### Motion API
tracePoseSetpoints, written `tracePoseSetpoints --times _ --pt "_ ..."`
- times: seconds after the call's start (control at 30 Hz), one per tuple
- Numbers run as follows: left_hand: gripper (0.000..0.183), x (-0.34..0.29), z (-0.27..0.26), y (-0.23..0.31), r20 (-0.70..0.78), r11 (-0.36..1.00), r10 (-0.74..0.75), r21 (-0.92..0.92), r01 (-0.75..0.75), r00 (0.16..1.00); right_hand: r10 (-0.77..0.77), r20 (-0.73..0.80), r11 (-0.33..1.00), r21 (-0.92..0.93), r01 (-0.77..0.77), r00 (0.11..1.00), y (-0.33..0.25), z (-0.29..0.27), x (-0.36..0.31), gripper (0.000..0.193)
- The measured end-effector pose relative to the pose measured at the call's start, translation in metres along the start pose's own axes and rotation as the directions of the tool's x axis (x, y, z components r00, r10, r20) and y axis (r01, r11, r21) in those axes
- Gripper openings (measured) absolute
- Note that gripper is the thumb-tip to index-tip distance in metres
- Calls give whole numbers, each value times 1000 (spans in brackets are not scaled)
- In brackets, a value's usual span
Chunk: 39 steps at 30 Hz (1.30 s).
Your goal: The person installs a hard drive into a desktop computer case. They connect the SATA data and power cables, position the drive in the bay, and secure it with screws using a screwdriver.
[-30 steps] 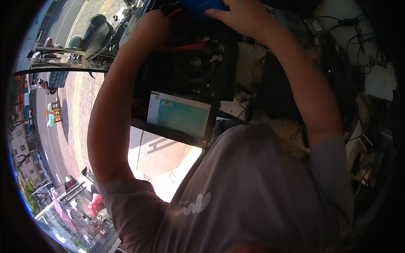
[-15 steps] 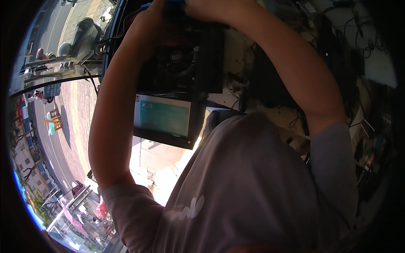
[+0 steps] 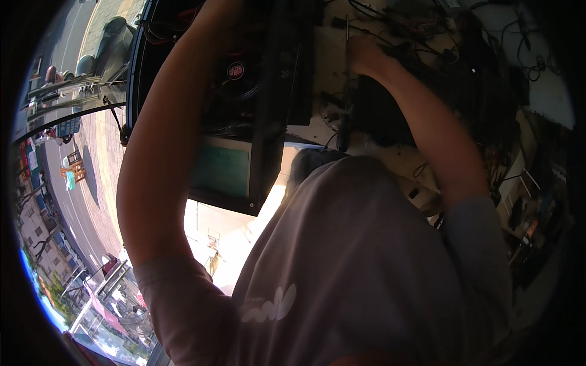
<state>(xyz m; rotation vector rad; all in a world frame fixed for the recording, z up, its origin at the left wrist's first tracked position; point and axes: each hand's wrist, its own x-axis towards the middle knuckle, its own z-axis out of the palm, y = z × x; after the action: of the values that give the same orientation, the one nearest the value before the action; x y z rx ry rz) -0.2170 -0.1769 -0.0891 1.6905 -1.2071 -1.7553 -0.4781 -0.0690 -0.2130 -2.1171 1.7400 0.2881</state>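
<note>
My left hand is cut off past the frame top at 12 o'clock, only the forearm shows, so I can't tell its grip. My right hand at 1 o'clock is curled around a thin dark upright rod; fingers mostly hidden. The open black metal computer case sits at 11 o'clock, round fan inside. Cluttered bench behind, cables murky.

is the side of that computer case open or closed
Open. The inside of the black computer case shows: a round cooler fan and red wires lie bare, with no side panel over them.
</note>
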Motion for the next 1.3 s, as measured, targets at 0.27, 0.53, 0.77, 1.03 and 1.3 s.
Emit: tracePoseSetpoints --times 0.27,0.53,0.77,1.03,1.3 --pt "41 -115 -10 12 -135 912 325 307 -272 936 234 93 964 111 -243 968 -23 57 42 15" --pt "37 -233 -7 -40 -364 735 661 489 -470 656 221 27 974 -56 -219 975 -4 72 41 21" --pt "68 -258 -52 -141 -901 929 327 253 -269 284 176 -342 945 -203 -256 923 15 68 53 21" --pt "43 -248 -55 -129 -823 895 209 -57 -442 529 388 -459 586 792 170 800 47 -70 27 21" --pt "45 -238 -65 -117 -798 902 127 -155 -403 589 403 170 530 758 -380 900 44 -76 -47 17"
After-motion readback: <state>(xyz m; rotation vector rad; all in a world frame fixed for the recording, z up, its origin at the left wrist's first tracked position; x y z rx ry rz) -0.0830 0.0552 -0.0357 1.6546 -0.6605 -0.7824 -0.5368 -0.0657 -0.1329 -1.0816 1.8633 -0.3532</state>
